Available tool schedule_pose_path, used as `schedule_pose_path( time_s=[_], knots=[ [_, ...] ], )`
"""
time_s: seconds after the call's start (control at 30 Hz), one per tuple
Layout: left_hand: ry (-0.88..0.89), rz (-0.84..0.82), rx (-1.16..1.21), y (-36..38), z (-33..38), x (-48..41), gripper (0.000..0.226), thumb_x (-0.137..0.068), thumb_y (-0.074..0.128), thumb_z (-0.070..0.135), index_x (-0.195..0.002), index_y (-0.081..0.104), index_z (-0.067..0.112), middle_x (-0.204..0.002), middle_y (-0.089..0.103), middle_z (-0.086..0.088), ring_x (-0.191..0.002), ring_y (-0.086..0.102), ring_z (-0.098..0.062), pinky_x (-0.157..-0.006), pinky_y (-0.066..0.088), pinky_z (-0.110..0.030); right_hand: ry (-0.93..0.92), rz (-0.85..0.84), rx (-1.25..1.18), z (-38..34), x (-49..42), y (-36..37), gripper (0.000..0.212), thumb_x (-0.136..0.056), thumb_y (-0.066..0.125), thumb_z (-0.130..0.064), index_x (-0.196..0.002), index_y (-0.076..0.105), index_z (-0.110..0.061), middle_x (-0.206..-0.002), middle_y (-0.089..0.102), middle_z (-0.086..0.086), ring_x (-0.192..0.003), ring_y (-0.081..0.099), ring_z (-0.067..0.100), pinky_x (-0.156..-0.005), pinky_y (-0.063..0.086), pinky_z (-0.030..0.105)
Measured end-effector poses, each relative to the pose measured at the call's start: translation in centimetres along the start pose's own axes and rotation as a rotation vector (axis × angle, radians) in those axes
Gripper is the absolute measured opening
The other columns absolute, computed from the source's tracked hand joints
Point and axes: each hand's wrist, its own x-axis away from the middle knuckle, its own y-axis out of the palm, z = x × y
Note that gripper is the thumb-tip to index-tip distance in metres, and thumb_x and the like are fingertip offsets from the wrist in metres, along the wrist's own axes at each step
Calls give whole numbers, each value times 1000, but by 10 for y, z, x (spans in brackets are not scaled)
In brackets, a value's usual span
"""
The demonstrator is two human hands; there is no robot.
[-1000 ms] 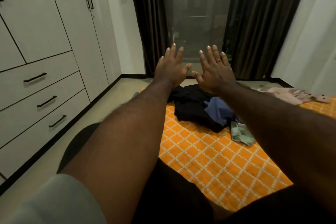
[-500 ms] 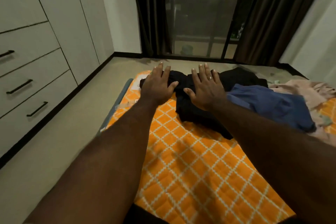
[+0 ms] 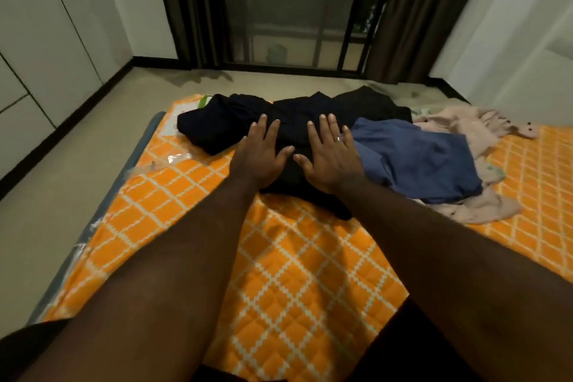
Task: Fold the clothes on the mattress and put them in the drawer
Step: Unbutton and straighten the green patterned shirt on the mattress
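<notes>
Mattress (image 3: 294,257): orange quilted cover, lying on the floor; bare quilt at 6 o'clock.
Black garment (image 3: 310,118): crumpled heap at 12 o'clock on the mattress.
Blue garment (image 3: 412,161): at 2 o'clock, touching the black one's right edge.
Pink garment (image 3: 465,124): at 2 o'clock, partly under the blue.
Left hand (image 3: 259,161): flat, fingers straight, palm on the black garment; grasping nothing.
Right hand (image 3: 331,161): likewise, just beside the left.
Drawer: not plainly in view; cabinet (image 3: 46,40) at 9 o'clock.
Step, judged: starting on the black garment.
Method: draw it to 6 o'clock, clear of the blue; spread flat; smooth from the middle outward; then fold.
</notes>
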Motion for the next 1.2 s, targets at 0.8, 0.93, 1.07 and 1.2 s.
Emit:
schedule_pose_path(
  time_s=[0.8, 0.93, 1.07, 1.2],
  knots=[
    [-129, -220, 12, 83, 93, 80, 74, -101, 47, 53, -161, 13, 27, -167, 11, -15, -153, 6, -41, -110, 38, -58, 556, -147, -389, 63, 82, 80, 116, -87, 74, -36, -162, -12, -14, -168, -11, 22, -156, -7, 41, -119, 20, 64],
    [-67, -210, -85, 104, 101, 85, 75, -99, 51, 51, -161, 17, 25, -167, 7, -19, -151, -1, -50, -114, 30, -62, 945, -111, -645, 68, 66, 96, 100, -96, 63, -49, -164, -4, -21, -167, 11, 22, -150, 21, 47, -117, 26, 65],
    [189, -45, -135, 117, 100, 97, 61, -97, 53, 45, -150, 40, 17, -158, 29, -20, -150, 20, -43, -107, 36, -59, 793, -190, -691, 69, 73, 104, 102, -100, 58, -43, -160, -20, -17, -147, 48, 27, -125, 57, 43, -99, 47, 51],
    [358, 16, -84, 127, 103, 110, 50, -92, 51, 43, -133, 55, 13, -128, 54, -15, -112, 55, -35, -83, 50, -47, 800, -168, -697, 63, 75, 92, 90, -104, 56, -31, -161, -9, -6, -154, 41, 25, -134, 50, 41, -104, 42, 45]
  ],
)
